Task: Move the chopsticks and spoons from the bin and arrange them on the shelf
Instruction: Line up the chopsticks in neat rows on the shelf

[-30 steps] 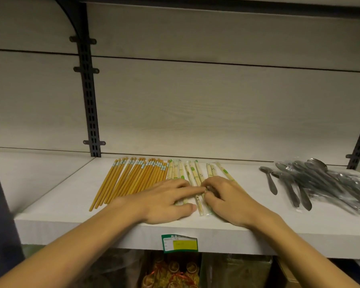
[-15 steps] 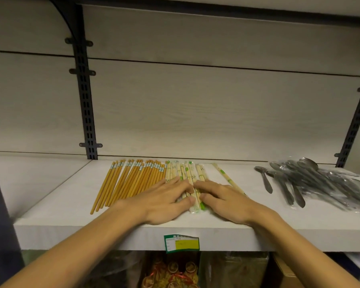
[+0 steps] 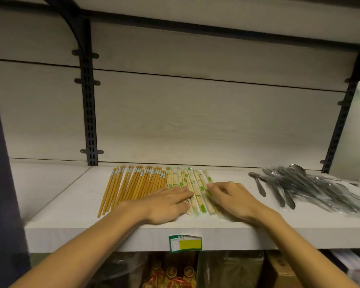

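Lower centre of frame: left hand [image 3: 166, 202] presses flat, fingers straight, on wrapped chopsticks [image 3: 192, 190]; right hand [image 3: 233, 197], fingers loosely bent, nudges them — slippery sleeves near the shelf [image 3: 112, 231] edge could slide off.

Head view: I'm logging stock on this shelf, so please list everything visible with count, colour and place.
Shelf: one, white, across the middle of the view.
Brown chopsticks: a row too dense to count, orange-brown, left part of the shelf.
Wrapped chopsticks: several, pale with green marks, middle of the shelf, right of the brown ones.
Spoons: a pile, grey metal in clear wrap, right part of the shelf.
Price label: one, green and yellow, on the shelf's front edge.
Uprights: two, black, on the back panel.
Packaged goods: blurred, below the shelf.
Left hand: flat on the wrapped chopsticks.
Right hand: fingers curled, touching the rightmost wrapped chopsticks.
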The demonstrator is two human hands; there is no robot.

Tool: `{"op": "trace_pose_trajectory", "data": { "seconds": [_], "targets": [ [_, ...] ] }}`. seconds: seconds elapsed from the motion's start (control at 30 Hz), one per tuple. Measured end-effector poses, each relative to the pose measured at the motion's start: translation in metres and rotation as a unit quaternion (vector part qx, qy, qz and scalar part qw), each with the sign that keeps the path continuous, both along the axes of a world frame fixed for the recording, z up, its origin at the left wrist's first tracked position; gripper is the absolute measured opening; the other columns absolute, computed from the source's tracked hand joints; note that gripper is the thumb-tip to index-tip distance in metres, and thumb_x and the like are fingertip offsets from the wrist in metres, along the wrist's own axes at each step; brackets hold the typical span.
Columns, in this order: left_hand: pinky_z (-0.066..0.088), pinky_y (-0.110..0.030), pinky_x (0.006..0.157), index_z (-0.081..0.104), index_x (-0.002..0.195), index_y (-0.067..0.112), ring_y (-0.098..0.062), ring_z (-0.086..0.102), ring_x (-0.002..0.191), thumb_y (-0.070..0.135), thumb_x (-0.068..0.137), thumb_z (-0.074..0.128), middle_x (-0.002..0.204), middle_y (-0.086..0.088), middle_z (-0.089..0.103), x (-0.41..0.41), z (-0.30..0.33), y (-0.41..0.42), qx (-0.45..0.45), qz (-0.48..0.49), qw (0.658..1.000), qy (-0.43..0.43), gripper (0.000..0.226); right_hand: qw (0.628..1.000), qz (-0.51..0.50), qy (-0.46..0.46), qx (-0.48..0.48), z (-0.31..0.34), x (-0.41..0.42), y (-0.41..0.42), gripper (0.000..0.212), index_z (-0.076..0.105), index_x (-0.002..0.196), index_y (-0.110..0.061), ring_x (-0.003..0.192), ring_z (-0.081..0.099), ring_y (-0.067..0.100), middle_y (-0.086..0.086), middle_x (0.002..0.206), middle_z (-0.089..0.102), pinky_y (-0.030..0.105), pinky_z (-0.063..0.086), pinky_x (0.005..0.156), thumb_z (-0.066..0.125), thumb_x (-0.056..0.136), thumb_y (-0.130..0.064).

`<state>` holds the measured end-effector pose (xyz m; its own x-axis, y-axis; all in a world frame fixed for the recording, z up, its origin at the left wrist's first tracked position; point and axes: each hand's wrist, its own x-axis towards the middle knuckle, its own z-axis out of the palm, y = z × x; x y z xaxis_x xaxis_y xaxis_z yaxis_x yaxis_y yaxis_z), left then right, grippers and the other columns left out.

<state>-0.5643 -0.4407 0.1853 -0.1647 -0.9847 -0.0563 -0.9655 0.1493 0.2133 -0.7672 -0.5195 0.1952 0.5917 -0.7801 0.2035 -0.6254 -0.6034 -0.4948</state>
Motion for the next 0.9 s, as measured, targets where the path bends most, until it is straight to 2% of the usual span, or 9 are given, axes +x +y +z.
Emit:
{"op": "trace_pose_trajectory", "data": {
  "seconds": [0.1, 0.17, 0.23, 0.33, 0.4, 0.5, 0.7, 0.8, 0.9],
  "targets": [
    [0.000, -0.031, 0.116, 0.014, 0.152, 0.037, -0.009, 0.000, 0.147, 0.049, 0.101, 0.027, 0.161, 0.012, 0.002, 0.003, 0.005, 0.003, 0.003, -0.008, 0.999, 0.037, 0.054, 1.000, 0.025, -0.008, 0.009, 0.001, -0.003, -0.003, 0.038, 0.059, 0.127, -0.029, 0.105, 0.058, 0.005, -0.008, 0.127, 0.061, 0.003, 0.037, 0.077, 0.038, 0.100, -0.046],
    [0.004, -0.032, 0.117, 0.015, 0.152, 0.037, -0.009, 0.001, 0.147, 0.054, 0.099, 0.030, 0.161, 0.012, 0.003, 0.005, 0.005, 0.006, -0.016, -0.012, 0.998, 0.060, 0.057, 0.998, 0.032, 0.045, -0.008, 0.000, 0.002, -0.007, 0.050, 0.041, 0.144, -0.030, 0.134, 0.041, 0.015, -0.005, 0.151, 0.040, 0.020, 0.032, 0.103, 0.040, 0.099, -0.049],
    [0.006, -0.034, 0.118, 0.020, 0.151, 0.039, -0.008, 0.004, 0.147, 0.057, 0.098, 0.029, 0.160, 0.014, 0.007, 0.009, 0.006, 0.010, -0.033, -0.011, 0.996, 0.078, 0.057, 0.993, 0.055, 0.103, -0.013, -0.005, 0.010, -0.012, 0.057, 0.030, 0.148, -0.037, 0.146, 0.021, 0.016, -0.004, 0.160, 0.021, 0.032, 0.017, 0.115, 0.038, 0.096, -0.057],
    [0.008, -0.034, 0.118, 0.027, 0.147, 0.041, -0.006, 0.010, 0.146, 0.055, 0.099, 0.029, 0.158, 0.017, 0.016, 0.030, 0.013, 0.021, -0.051, 0.014, 0.993, 0.101, 0.051, 0.989, 0.078, 0.127, -0.007, -0.009, 0.023, -0.017, 0.062, 0.025, 0.147, -0.047, 0.149, 0.009, 0.015, -0.006, 0.162, 0.012, 0.039, 0.011, 0.119, 0.036, 0.090, -0.069],
    [0.009, -0.033, 0.118, 0.028, 0.147, 0.042, -0.007, 0.010, 0.146, 0.054, 0.099, 0.030, 0.158, 0.016, 0.018, 0.053, 0.016, 0.029, -0.079, 0.034, 0.995, 0.059, 0.050, 0.983, 0.088, 0.159, -0.004, -0.010, 0.030, -0.020, 0.069, 0.019, 0.146, -0.054, 0.150, 0.003, 0.016, -0.007, 0.162, 0.009, 0.045, 0.007, 0.120, 0.031, 0.083, -0.079],
    [-0.002, -0.038, 0.119, 0.015, 0.148, 0.047, -0.009, -0.002, 0.148, 0.063, 0.095, 0.022, 0.160, 0.015, 0.004, 0.084, 0.010, 0.038, -0.071, 0.070, 0.994, -0.043, 0.056, 0.973, 0.098, 0.208, -0.013, -0.005, 0.043, -0.022, 0.072, 0.009, 0.144, -0.059, 0.149, -0.006, 0.021, -0.009, 0.162, 0.002, 0.050, -0.001, 0.119, 0.024, 0.079, -0.085],
    [-0.008, -0.040, 0.118, -0.001, 0.147, 0.052, -0.013, -0.013, 0.147, 0.075, 0.087, 0.012, 0.160, 0.013, -0.011, 0.100, -0.001, 0.041, 0.013, 0.100, 0.994, -0.037, 0.066, 0.963, 0.073, 0.258, -0.034, -0.008, 0.072, -0.019, 0.072, 0.001, 0.141, -0.064, 0.148, -0.012, 0.026, -0.008, 0.162, -0.005, 0.057, -0.010, 0.116, 0.010, 0.073, -0.088],
    [0.004, -0.039, 0.119, 0.011, 0.150, 0.046, -0.014, 0.002, 0.148, 0.071, 0.089, 0.023, 0.160, 0.013, 0.006, 0.102, 0.001, 0.043, -0.009, 0.089, 0.996, 0.002, 0.067, 0.962, 0.072, 0.263, -0.028, -0.010, 0.074, -0.018, 0.070, 0.003, 0.142, -0.062, 0.149, -0.011, 0.025, -0.008, 0.162, -0.005, 0.056, -0.008, 0.117, 0.014, 0.077, -0.086],
    [0.024, -0.039, 0.113, 0.028, 0.145, 0.046, -0.011, 0.023, 0.133, 0.075, 0.085, 0.033, 0.139, 0.011, 0.028, 0.105, 0.001, 0.046, -0.024, 0.079, 0.995, 0.064, 0.066, 0.962, 0.086, 0.260, -0.019, -0.007, 0.071, -0.016, 0.075, 0.005, 0.143, -0.062, 0.149, -0.010, 0.024, -0.008, 0.162, -0.003, 0.055, -0.006, 0.118, 0.016, 0.073, -0.088]
  ]
}}
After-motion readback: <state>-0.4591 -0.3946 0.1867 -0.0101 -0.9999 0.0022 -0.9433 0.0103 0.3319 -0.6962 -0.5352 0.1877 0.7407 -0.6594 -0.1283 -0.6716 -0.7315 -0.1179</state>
